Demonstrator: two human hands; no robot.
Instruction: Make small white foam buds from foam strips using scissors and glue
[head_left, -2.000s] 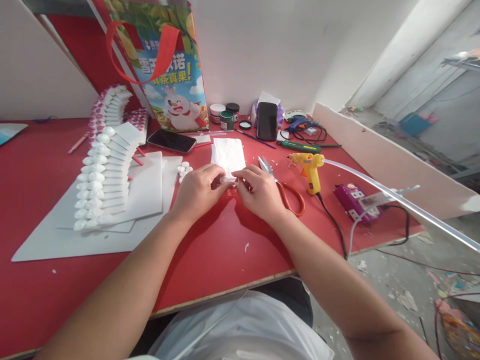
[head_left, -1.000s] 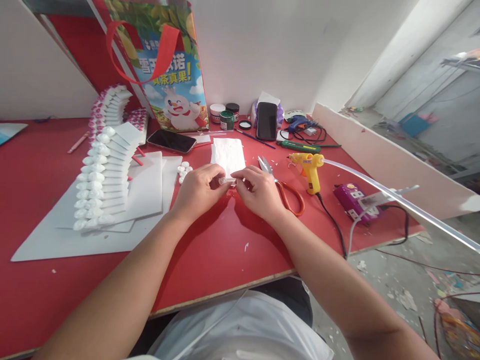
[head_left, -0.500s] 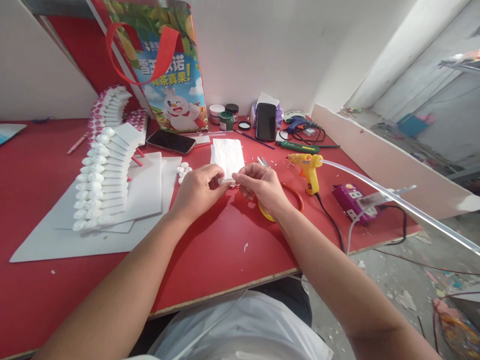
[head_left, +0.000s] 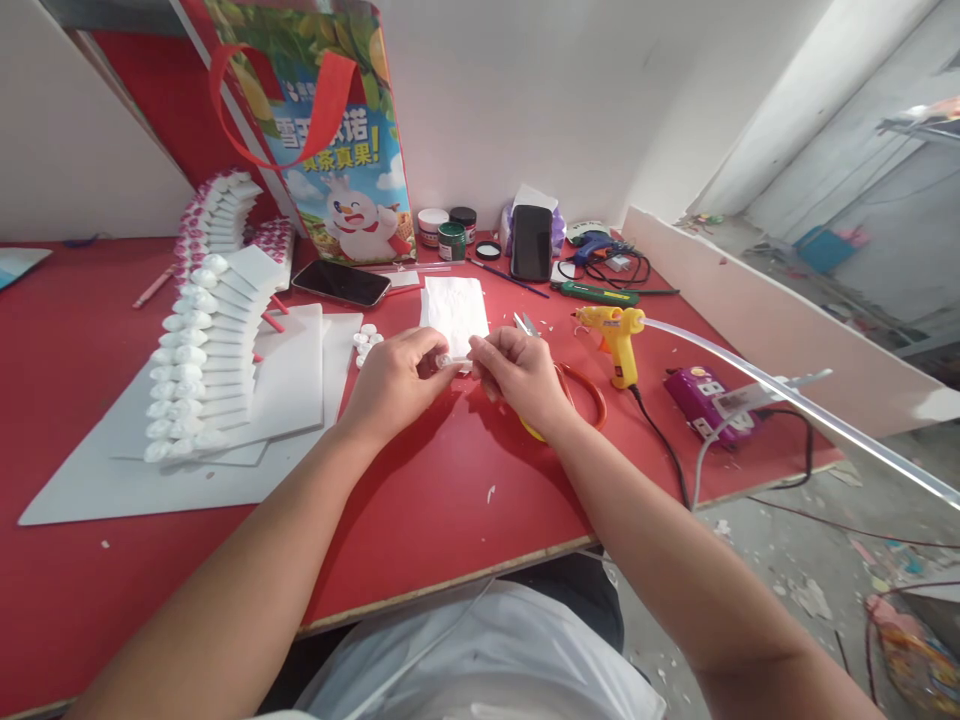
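Between my hands is a small white rolled piece (head_left: pixel 454 364), just in front of a stack of thin white sheets (head_left: pixel 454 308). My left hand (head_left: pixel 405 375) pinches its left end between thumb and fingers. My right hand (head_left: pixel 525 375) has its thumb and fingertips pressed together at the other end. Several small white rolls (head_left: pixel 365 341) lie left of my left hand. Scissors with orange and yellow handles (head_left: pixel 589 388) rest partly under my right hand. Farther left, a curved white form with white rosettes (head_left: pixel 187 370) stands on white boards (head_left: pixel 289 390).
A yellow glue gun (head_left: pixel 619 345) with a long clear stick stands at the right, beside a purple box (head_left: pixel 709 400). Phones (head_left: pixel 343 283), paint jars (head_left: pixel 452 241), a green tool (head_left: pixel 596 294) and a tall printed bag (head_left: pixel 352 170) are at the back.
My right hand has shifted slightly to the right, and its fingertips have drawn back a little from the white piece. My left hand has hardly moved.
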